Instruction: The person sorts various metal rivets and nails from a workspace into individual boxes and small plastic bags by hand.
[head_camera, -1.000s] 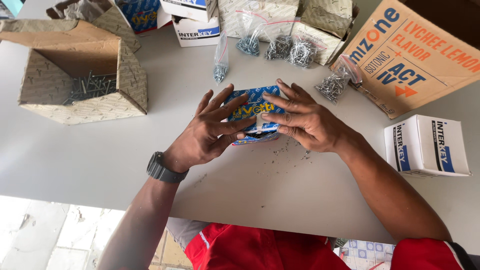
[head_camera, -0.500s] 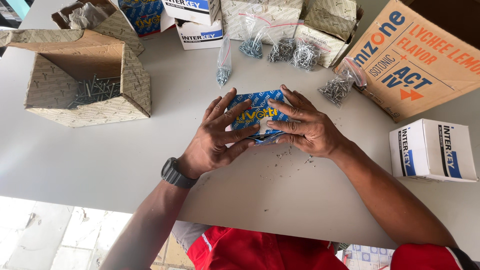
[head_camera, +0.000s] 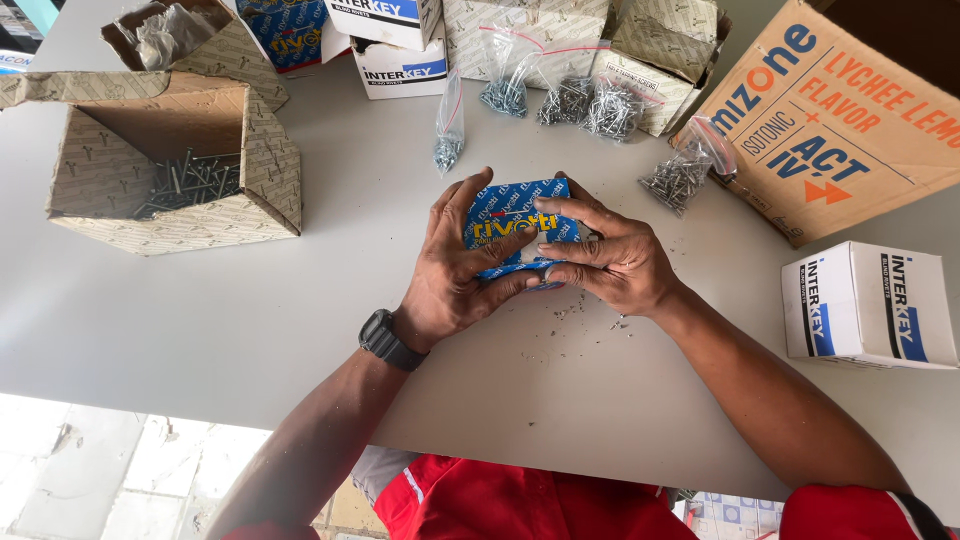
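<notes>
Your left hand (head_camera: 452, 270) and your right hand (head_camera: 610, 262) are both wrapped around the small blue box (head_camera: 515, 222) with yellow lettering, which sits on the counter (head_camera: 300, 330) right in front of you, at the middle of the grey top. Your left hand's fingers curl over the box's near-left side with the thumb pressing across its front, while your right hand's fingers lie flat over the top and right end, so each hand is closed on the box rather than spread open. By the look of it you are at the stage of pressing the box's flaps shut or working them open; which of the two cannot be told, as your fingers hide the flap edge. The next move, I judge, calls for a firm pinch on the end flap and a steady hold from the other hand so the box does not skid. Small grey specks (head_camera: 570, 315) lie scattered just beside your right wrist. Further out, an open patterned carton (head_camera: 250, 170) with loose metal fasteners (head_camera: 185, 182) stands well to your left, clear bags of fasteners (head_camera: 600, 105) lie beyond the box, a white box (head_camera: 865, 305) sits to your right, and a large orange carton (head_camera: 840, 120) lies behind it.
</notes>
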